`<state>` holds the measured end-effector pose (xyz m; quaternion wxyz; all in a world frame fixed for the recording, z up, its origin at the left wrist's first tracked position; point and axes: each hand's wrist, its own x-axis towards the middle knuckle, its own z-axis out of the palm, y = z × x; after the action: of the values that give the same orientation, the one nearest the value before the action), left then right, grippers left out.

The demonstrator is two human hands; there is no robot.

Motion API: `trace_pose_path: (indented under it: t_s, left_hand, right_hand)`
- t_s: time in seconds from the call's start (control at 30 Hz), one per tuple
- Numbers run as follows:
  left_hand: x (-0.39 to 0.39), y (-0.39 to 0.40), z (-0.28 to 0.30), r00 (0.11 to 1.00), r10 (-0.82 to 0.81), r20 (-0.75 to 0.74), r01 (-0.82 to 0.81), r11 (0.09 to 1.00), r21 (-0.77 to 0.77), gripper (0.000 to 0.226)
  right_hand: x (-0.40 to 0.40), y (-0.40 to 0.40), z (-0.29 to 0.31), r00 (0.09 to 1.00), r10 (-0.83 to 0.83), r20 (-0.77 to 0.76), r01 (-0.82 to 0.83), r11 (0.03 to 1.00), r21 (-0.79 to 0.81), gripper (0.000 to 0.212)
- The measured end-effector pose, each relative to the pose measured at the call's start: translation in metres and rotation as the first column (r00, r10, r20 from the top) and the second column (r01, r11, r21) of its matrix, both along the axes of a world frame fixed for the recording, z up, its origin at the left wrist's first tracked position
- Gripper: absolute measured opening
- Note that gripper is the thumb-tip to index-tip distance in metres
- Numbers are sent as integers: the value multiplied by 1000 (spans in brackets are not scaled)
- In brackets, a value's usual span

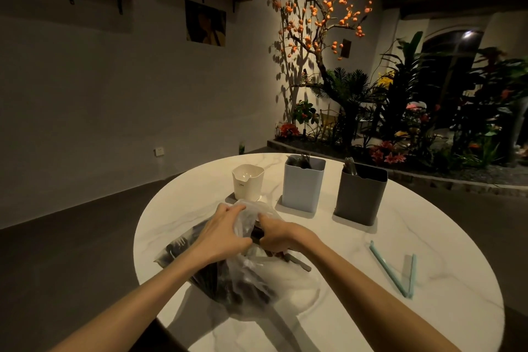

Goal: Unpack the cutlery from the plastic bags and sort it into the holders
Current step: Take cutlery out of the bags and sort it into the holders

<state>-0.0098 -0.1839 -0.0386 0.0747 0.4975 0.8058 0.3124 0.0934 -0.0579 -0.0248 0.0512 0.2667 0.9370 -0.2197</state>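
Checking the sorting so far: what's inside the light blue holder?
Dark cutlery tops poke above the rim of the light blue holder. Its opaque walls hide their lower parts, so type and count are unclear.

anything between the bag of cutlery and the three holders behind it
Nothing visible. Both hands, left and right, grip the plastic bag; bare table lies between it and the white holder, blue holder and grey holder.

Glossy white marble-look table (428, 237) shining, clear crinkly plastic bag (251, 274) glinting, matt plastic holders at twelve o'clock: cream (247, 183), pale blue (303, 184), dark grey (360, 194)
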Motion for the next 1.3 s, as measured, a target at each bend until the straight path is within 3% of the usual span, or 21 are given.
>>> trace_pose_path:
  t_s: [0.1, 0.2, 0.33, 0.43, 0.5, 0.57, 0.63, 0.7, 0.83, 0.9, 0.97, 1.03, 1.17, 1.3]
  left_hand:
    - [4, 9, 3, 999, 8, 50, -11, 998, 65, 73]
    - [8, 19, 4, 992, 38, 116, -47, 996, 79, 67]
    - [18, 34, 7, 933, 26, 359, -89, 983, 160, 43]
    - [29, 48, 13, 804, -23, 594, -173, 947, 270, 22]
    - [36, 54, 18, 692, -32, 721, -263, 919, 293, 37]
    - [38, 61, 19, 616, -75, 784, -267, 917, 297, 41]
    - [42, 69, 20, 566, -129, 814, -225, 926, 304, 23]
    - [46, 78, 19, 519, -148, 842, -196, 938, 286, 20]
    - [57, 89, 14, 357, -178, 917, 50, 984, 171, 41]
    - [64, 90, 9, 246, -116, 962, 192, 979, 69, 52]
    - [71, 92, -2, 172, -118, 978, 288, 955, 65, 62]
    - [72, 98, -14, 138, -197, 971, 279, 948, 153, 65]
    - [62, 118, -22, 142, -315, 939, 101, 948, 303, 60]
    - [54, 136, -35, 144, -227, 963, -5, 973, 230, 38]
  right_hand:
    - [22, 5, 15, 994, 56, 90, -52, 998, -44, 48]
    - [50, 16, 25, 983, 100, 152, -95, 995, -37, 37]
    - [99, 36, 41, 989, 52, 140, -40, 996, -82, 31]
    - [138, 53, 55, 993, -19, 118, 37, 987, -154, 30]
    - [165, 62, 64, 996, -62, 59, 76, 958, -277, 29]
    - [188, 70, 73, 993, -109, -39, 81, 896, -438, 32]
    - [205, 75, 79, 975, -179, -135, 73, 822, -565, 35]
    - [210, 79, 78, 948, -235, -213, 54, 781, -622, 35]
    - [194, 85, 58, 899, -285, -332, 35, 803, -594, 32]
    - [177, 86, 40, 870, -308, -384, 32, 814, -580, 33]
    - [159, 85, 22, 847, -322, -423, 40, 833, -552, 35]
    - [141, 83, 3, 827, -320, -462, 36, 851, -525, 36]
    - [112, 76, -22, 807, -307, -505, 30, 874, -484, 40]
    - [89, 74, -45, 839, -276, -469, 62, 905, -421, 47]
